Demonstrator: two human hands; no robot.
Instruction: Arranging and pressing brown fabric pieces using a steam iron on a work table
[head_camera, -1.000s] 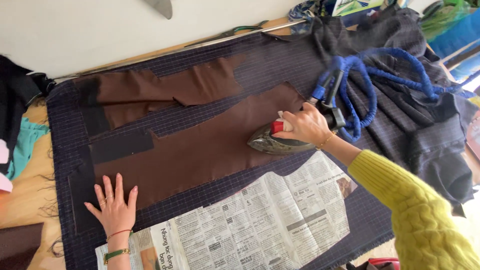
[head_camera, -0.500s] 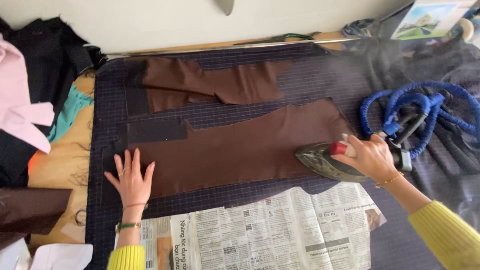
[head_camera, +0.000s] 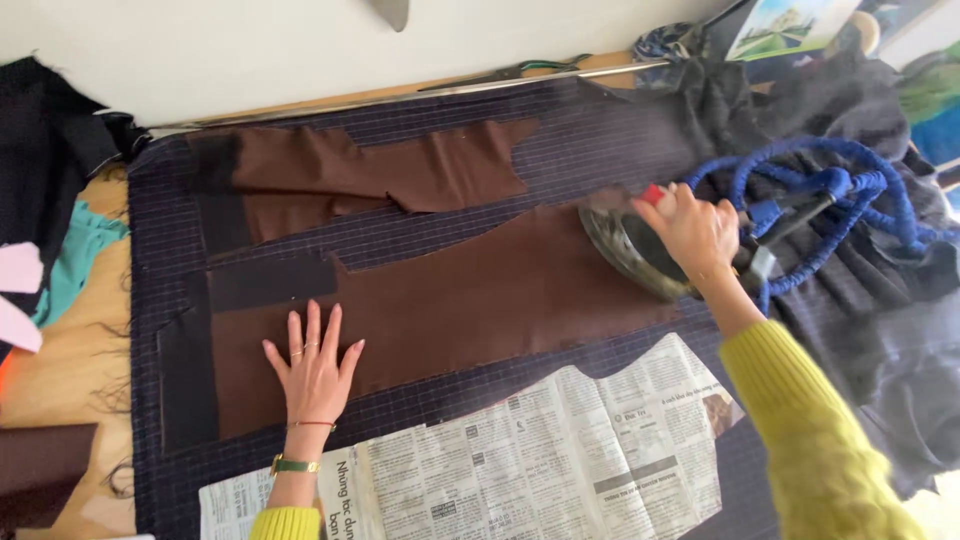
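Fingers (head_camera: 312, 330) of the left hand (head_camera: 315, 375) are spread flat and pressed onto the near brown fabric panel (head_camera: 450, 300), apparently to hold the cloth smooth and stop it shifting. On the right, the right hand (head_camera: 695, 235) is closed around the handle of a steam iron (head_camera: 630, 250), its fingers curled over the grip beside a red button; the soleplate is tipped up at the right end of the same panel, so the metal face is partly seen. A blue braided hose (head_camera: 850, 185) is looped to the right of the iron, lying over dark clothing, seemingly kept clear of the pressing area. A second brown panel (head_camera: 380, 175) is laid farther away, parallel to the first, with dark interfacing strips (head_camera: 265, 283) seen at the left ends of both pieces. Everything is spread on a dark pinstriped cloth (head_camera: 160, 240) covering the worktop, evidently as a pressing pad. Sheets of newspaper (head_camera: 540, 450) are laid along the near edge, partly under the arms. A long metal ruler (head_camera: 400, 95) and scissors (head_camera: 510, 72) are set at the far edge, out of the way. Piled garments (head_camera: 45, 170) are seen at far left. Yellow knit sleeves are worn on both arms, with a green-strapped watch on the left wrist.
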